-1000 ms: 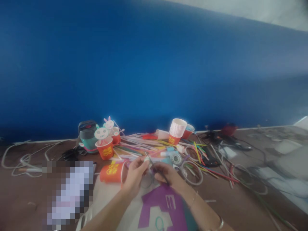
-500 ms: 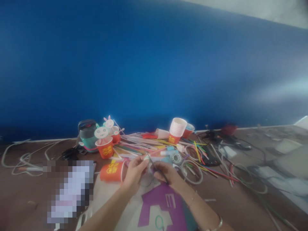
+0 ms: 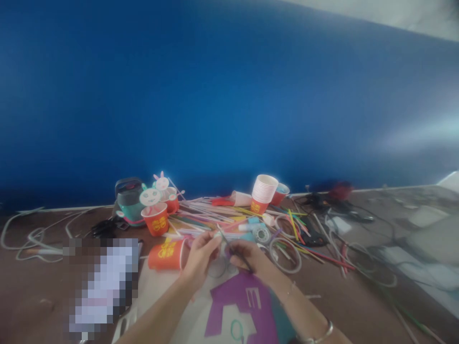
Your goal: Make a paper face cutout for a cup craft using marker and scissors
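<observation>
The left hand (image 3: 202, 258) pinches a small pale piece (image 3: 217, 235) between closed thumb and fingers, above the purple cut-out paper sheet (image 3: 241, 306). The right hand (image 3: 253, 260), fingers curled, grips a slim dark metal tool (image 3: 234, 251), its tip at the piece. An orange paper cup (image 3: 167, 254) lies on its side, just left of the left hand.

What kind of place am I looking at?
Probably an improvised craft corner: bundled straws, stacked paper cups and a cut purple sheet lie around the hands, before a blue wall.
</observation>
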Tool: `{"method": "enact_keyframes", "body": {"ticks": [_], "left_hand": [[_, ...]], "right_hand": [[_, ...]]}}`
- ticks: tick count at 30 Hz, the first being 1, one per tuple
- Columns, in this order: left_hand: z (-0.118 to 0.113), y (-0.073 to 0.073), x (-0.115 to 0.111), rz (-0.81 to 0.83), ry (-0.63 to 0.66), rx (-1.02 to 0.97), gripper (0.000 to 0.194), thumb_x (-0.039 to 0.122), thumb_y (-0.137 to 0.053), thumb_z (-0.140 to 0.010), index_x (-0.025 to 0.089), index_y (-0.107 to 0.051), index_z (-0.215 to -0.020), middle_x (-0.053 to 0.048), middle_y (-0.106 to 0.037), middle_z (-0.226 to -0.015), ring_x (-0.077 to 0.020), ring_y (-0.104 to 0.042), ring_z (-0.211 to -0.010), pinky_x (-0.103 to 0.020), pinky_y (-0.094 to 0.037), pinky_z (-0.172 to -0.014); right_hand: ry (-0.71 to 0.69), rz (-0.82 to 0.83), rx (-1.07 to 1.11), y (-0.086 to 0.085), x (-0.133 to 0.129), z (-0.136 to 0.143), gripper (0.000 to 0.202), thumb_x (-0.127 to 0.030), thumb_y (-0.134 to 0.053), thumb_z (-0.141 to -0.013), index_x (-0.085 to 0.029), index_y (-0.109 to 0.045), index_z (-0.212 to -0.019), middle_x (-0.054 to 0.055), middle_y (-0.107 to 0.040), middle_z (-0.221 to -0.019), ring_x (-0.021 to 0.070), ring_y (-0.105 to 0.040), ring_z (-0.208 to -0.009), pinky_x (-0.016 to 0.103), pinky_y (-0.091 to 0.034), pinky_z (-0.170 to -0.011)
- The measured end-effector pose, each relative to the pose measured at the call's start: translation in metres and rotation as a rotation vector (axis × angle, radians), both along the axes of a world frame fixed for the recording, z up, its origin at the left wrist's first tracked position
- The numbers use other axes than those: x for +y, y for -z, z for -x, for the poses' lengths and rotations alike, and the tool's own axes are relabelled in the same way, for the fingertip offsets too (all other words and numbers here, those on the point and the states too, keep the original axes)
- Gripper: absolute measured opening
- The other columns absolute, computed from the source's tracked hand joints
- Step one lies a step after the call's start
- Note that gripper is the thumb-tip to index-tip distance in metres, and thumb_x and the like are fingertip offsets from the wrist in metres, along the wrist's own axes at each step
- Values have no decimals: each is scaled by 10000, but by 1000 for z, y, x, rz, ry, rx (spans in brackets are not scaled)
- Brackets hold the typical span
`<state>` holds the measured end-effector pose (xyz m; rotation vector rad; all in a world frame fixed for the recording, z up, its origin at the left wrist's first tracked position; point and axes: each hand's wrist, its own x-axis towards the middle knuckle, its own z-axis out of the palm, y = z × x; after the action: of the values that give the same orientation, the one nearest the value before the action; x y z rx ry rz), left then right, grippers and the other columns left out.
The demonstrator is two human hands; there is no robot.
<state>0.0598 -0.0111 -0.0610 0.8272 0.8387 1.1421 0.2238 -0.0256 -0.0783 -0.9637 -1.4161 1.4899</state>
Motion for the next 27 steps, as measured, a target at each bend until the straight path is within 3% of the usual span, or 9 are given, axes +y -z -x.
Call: {"method": "enact_keyframes", "body": {"ticks": [8,14,27], "left_hand": [[-1,-3,-2,-60,-38,54,281,383,-728,-661,158,-559,-664,21,-568,-586,-76,-460,-488,-213,-339,-507],[-2,-2,-1,-32,-45,43,254,329,-728,-647,158,-540,-645,45,-512,-527,-64,-417,-473,-198,-312,-490],[1,-3,0,9,-1,69,254,306,-718,-632,160,-510,-619,53,-484,-508,-48,-378,-447,-183,-278,-457]], "right_hand": [[14,-32,29,6,2,2,383,-459,-784,-625,-167,-628,-817,-7,-544,-674,89,-402,-541,215,-319,-464],[-1,22,41,11,3,2,378,-444,-779,-636,-163,-629,-841,-36,-494,-623,64,-347,-487,209,-288,-447],[3,14,48,14,4,0,389,-411,-806,-604,-170,-621,-847,-28,-525,-643,92,-408,-547,224,-325,-497]]}}
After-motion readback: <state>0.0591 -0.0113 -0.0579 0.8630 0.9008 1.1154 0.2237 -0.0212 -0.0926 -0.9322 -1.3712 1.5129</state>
